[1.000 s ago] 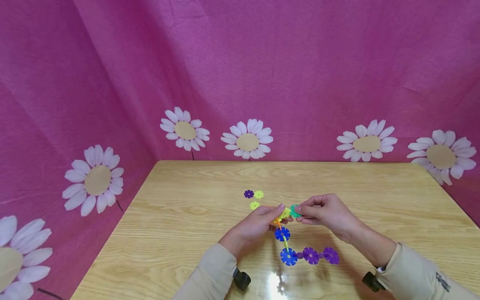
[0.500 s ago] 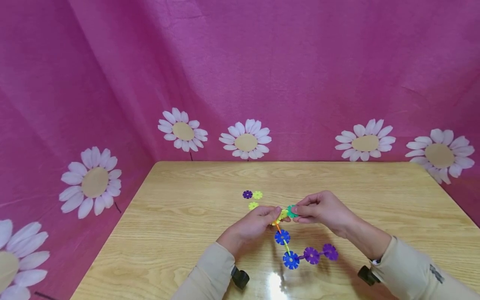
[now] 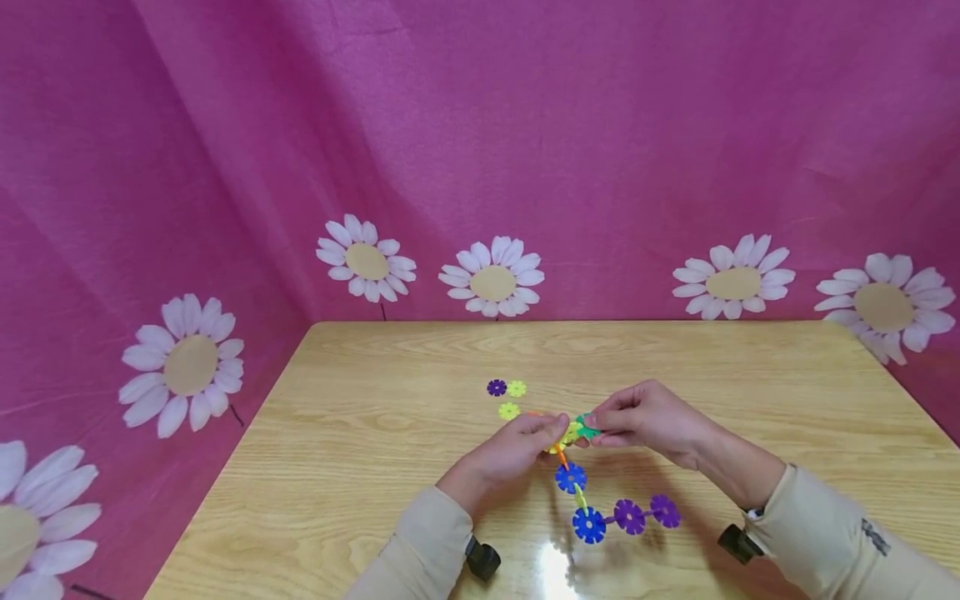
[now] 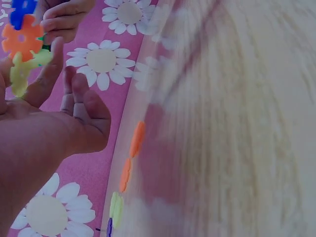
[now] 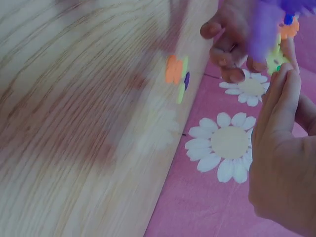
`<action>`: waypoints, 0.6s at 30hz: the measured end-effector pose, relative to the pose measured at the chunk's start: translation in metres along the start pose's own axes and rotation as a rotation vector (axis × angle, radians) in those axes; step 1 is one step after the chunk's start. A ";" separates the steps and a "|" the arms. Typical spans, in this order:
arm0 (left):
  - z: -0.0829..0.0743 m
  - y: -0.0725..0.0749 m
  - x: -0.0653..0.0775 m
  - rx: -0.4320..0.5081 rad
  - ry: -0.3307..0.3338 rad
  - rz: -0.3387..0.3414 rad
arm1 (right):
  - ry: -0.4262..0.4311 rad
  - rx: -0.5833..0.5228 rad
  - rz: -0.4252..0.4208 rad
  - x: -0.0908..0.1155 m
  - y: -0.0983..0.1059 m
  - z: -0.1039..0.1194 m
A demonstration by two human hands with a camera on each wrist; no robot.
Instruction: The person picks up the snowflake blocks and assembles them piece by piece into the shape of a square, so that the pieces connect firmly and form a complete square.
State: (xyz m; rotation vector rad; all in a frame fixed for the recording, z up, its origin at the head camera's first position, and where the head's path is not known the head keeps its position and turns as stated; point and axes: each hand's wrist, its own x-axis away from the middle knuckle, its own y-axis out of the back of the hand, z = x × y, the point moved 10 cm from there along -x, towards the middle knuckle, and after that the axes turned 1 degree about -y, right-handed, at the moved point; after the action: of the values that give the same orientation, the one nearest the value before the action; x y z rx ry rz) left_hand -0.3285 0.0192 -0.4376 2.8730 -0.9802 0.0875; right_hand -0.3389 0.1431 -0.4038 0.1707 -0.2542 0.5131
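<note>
Between thumb and fingers my left hand (image 3: 506, 457) pinches a yellow notched plastic disc (image 3: 572, 432), part of a chain of interlocking snowflake discs. A green disc (image 3: 586, 427) is pinched by my right hand (image 3: 660, 423), its edge meeting the yellow one. From my left hand the chain hangs down through an orange disc (image 4: 22, 37), a blue disc (image 3: 570, 478), a yellow disc seen edge-on (image 3: 581, 498) and a second blue disc (image 3: 588, 525). There it turns right to purple discs (image 3: 628, 517). The fingers partly hide the join between yellow and green.
Loose discs lie on the wooden table (image 3: 360, 433) beyond my left hand: a dark purple disc (image 3: 497, 387), two yellow ones (image 3: 516, 388), and orange discs (image 4: 137, 139) mostly hidden in the head view. A pink curtain (image 3: 600, 167) with printed daisies stands behind the table.
My right hand has moved slightly left, bringing the green disc up against the yellow one. The hanging chain has swung a little down and to the right.
</note>
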 end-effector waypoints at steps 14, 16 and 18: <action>-0.001 0.000 -0.005 -0.045 0.013 -0.085 | -0.034 0.040 0.114 -0.003 -0.011 -0.001; -0.002 -0.001 -0.006 -0.058 0.001 -0.084 | -0.033 0.073 0.119 -0.004 -0.012 0.000; -0.001 0.002 -0.005 -0.074 0.005 -0.095 | -0.029 0.106 0.117 -0.006 -0.012 0.001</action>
State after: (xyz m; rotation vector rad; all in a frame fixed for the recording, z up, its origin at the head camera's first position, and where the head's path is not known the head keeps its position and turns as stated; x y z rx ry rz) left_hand -0.3337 0.0213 -0.4369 2.8448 -0.8266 0.0497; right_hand -0.3386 0.1299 -0.4060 0.2676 -0.2666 0.6408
